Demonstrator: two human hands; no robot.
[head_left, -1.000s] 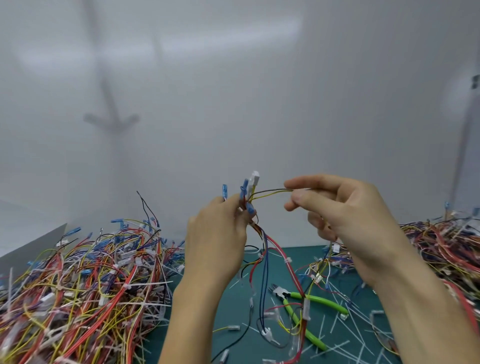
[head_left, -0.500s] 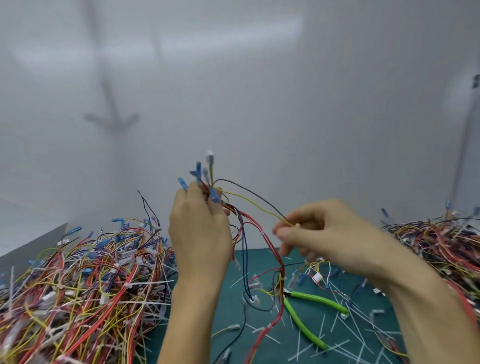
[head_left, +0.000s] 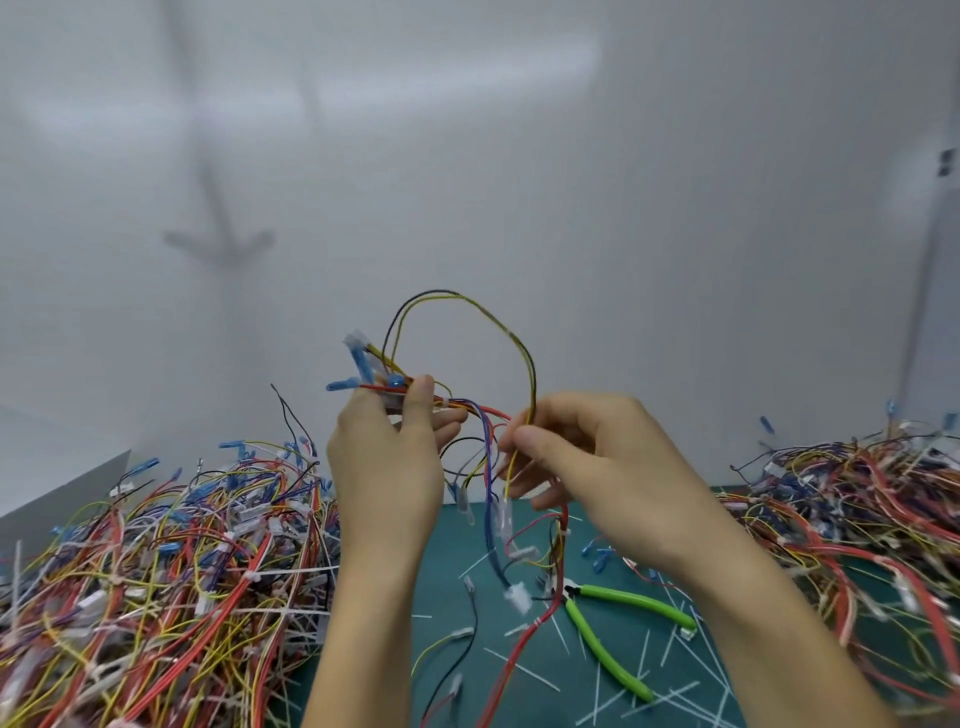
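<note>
- Fingers of the left hand grip the harness by its connectors, lifted so strands hang free.
- Right hand pinches the yellow-black loop, seemingly separating it.

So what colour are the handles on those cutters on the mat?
Bright green plastic cutter handles; head view shows them best.

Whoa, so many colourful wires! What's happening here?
A person is working on one wire bundle held up over a green mat. The left hand grips it near its blue connectors, and the right hand pinches its yellow and black wires, which arch up in a loop. Green cutters lie on the mat, between two big wire piles.
</note>
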